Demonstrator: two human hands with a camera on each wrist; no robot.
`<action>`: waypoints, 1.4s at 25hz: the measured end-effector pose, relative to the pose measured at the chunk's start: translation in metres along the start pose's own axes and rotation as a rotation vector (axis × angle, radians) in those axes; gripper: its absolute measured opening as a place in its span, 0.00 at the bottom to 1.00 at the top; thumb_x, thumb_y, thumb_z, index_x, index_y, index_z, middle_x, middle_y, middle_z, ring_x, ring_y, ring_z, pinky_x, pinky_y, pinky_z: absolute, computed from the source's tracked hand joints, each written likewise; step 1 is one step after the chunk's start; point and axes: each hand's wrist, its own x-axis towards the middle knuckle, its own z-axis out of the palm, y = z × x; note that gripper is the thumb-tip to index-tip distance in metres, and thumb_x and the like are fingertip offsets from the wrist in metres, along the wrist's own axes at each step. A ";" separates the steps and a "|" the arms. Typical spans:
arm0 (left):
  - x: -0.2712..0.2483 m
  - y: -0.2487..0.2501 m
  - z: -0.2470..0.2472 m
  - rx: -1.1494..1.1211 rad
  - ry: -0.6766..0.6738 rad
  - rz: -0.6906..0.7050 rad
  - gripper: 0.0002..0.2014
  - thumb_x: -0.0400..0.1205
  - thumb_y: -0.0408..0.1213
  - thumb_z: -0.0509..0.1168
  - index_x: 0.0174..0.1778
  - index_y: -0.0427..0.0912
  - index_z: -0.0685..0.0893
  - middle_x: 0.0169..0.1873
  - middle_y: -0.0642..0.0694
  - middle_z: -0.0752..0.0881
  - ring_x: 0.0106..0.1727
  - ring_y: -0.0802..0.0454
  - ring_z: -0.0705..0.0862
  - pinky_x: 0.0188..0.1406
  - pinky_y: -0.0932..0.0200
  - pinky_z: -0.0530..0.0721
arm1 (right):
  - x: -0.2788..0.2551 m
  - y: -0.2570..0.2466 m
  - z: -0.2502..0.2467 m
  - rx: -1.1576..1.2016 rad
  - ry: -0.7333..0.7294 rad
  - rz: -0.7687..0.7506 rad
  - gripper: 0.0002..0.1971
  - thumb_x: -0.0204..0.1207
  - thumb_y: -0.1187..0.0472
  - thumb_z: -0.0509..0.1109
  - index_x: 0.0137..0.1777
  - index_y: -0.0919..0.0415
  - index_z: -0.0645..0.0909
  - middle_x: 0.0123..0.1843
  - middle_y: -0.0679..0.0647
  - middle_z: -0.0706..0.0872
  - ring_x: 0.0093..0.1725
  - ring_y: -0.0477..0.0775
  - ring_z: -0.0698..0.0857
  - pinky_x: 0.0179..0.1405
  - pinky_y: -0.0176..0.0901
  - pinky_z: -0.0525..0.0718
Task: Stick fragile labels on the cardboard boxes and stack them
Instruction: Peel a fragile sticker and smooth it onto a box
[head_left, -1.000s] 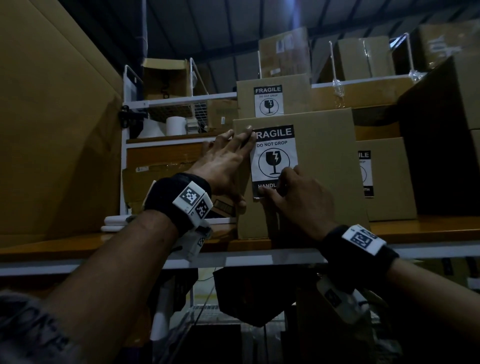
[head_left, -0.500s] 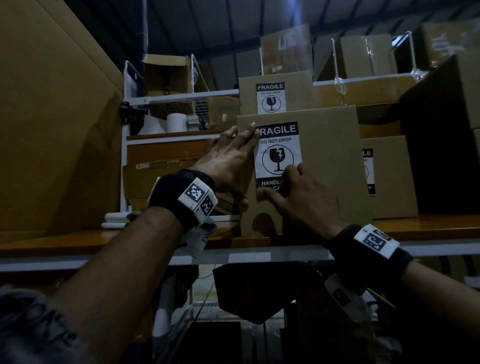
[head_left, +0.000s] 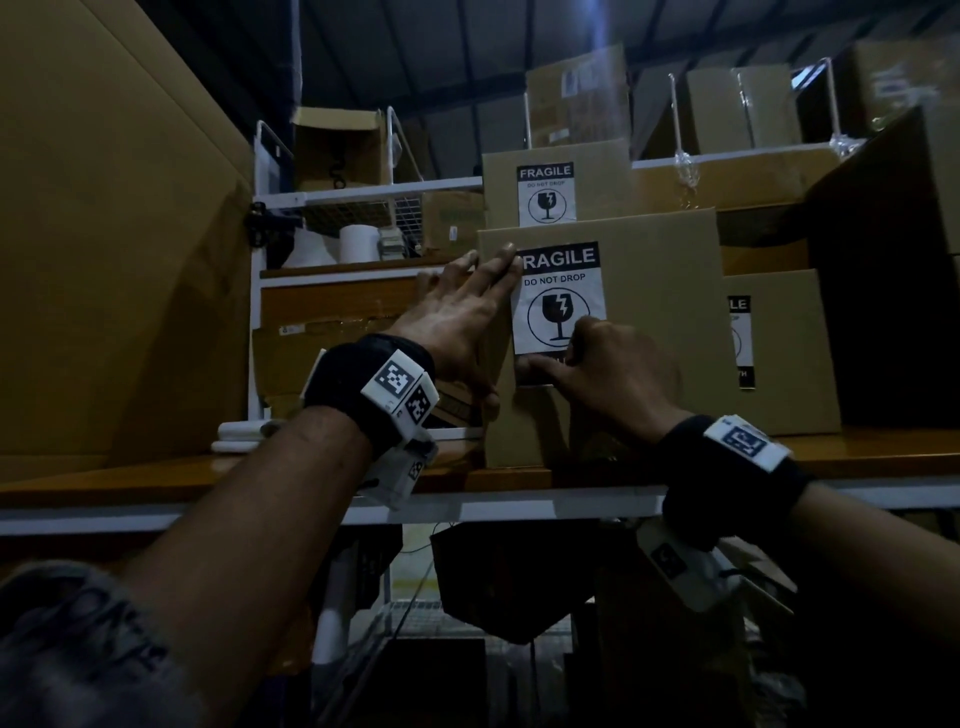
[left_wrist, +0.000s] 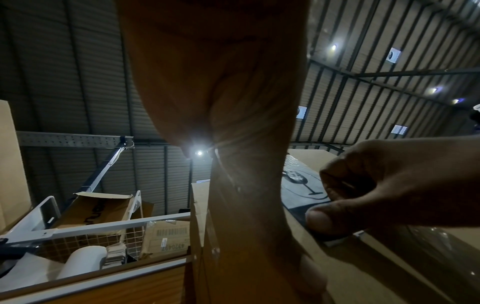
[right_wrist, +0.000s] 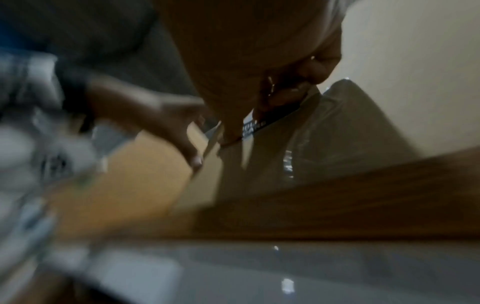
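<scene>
A cardboard box (head_left: 660, 338) stands upright on a wooden shelf (head_left: 156, 475). A white and black fragile label (head_left: 558, 291) is on its front, upper left. My left hand (head_left: 457, 317) lies flat with straight fingers along the box's left edge, fingertips at the label's top left corner, thumb on the lower edge. My right hand (head_left: 602, 364) has curled fingers and pinches the label's bottom edge. In the left wrist view, the right hand's thumb (left_wrist: 327, 220) lies on the label (left_wrist: 301, 185). The right wrist view is blurred.
A second labelled box (head_left: 597, 176) stands behind and above, a third (head_left: 789, 358) to the right. A big cardboard sheet (head_left: 104, 260) fills the left, a dark box (head_left: 893, 270) the right. A white roll (head_left: 358, 243) and more boxes sit on the back shelves.
My right hand has shifted slightly on the label's lower part and now covers its bottom text. The left hand stays flat on the box's edge.
</scene>
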 end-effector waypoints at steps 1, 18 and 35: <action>-0.001 0.000 0.000 -0.003 0.003 0.000 0.77 0.59 0.62 0.86 0.90 0.55 0.32 0.89 0.56 0.31 0.90 0.43 0.35 0.86 0.33 0.43 | -0.002 -0.001 0.000 -0.041 -0.008 -0.026 0.30 0.73 0.23 0.68 0.51 0.51 0.75 0.47 0.47 0.83 0.41 0.50 0.83 0.37 0.47 0.83; -0.004 0.006 -0.002 -0.072 -0.013 -0.010 0.78 0.59 0.57 0.87 0.90 0.56 0.32 0.88 0.59 0.29 0.89 0.44 0.33 0.86 0.33 0.41 | -0.002 0.015 0.000 0.131 -0.052 -0.018 0.18 0.79 0.38 0.73 0.54 0.49 0.75 0.51 0.47 0.84 0.48 0.51 0.85 0.46 0.52 0.89; -0.003 0.028 -0.003 0.149 0.023 -0.068 0.75 0.66 0.56 0.84 0.88 0.44 0.29 0.87 0.45 0.27 0.89 0.47 0.31 0.80 0.53 0.28 | 0.010 0.060 -0.016 -0.328 0.056 -0.313 0.48 0.83 0.26 0.40 0.90 0.62 0.57 0.92 0.61 0.56 0.89 0.64 0.61 0.81 0.67 0.67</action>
